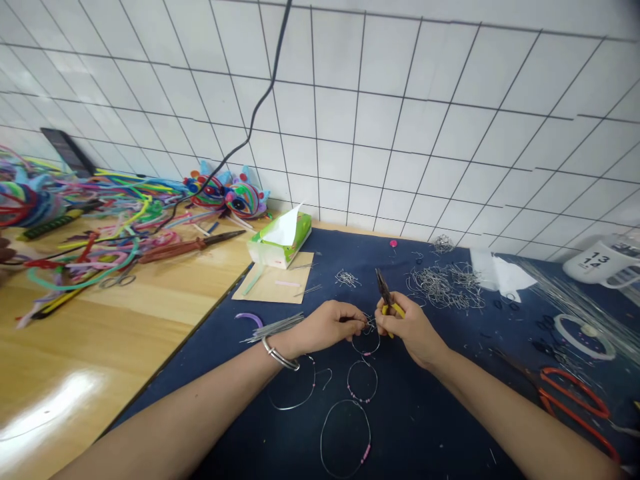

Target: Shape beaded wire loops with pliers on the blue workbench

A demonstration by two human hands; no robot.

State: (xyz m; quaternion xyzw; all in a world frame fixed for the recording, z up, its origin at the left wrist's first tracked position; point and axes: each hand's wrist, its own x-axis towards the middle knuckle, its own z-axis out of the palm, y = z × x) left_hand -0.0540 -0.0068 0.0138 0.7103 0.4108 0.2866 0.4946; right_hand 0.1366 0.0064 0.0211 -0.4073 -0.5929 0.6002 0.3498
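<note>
Fingertips pressed together, my left hand [334, 327] pinches a small tangle of thin wire [370, 325] at the middle of the dark blue mat. My right hand [407, 327] is closed round yellow-handled pliers [384, 288], whose dark jaws point up and away from the wire. Its fingertips are close to the wire tangle. Below the hands hangs or lies a wire loop with a pink bead [367, 353]; two more beaded loops, one small [363, 381] and one large [345, 439], lie nearer me. An open wire shape [293, 407] lies beneath my left wrist.
A tissue box [280, 240] stands on brown card at the back. Wire pieces [445, 285], red-handled scissors [575, 393] and a white mug [600, 261] are to the right. Red pliers [173, 251] and colourful pipe cleaners [110, 250] lie left. A person's fingers show at the left edge.
</note>
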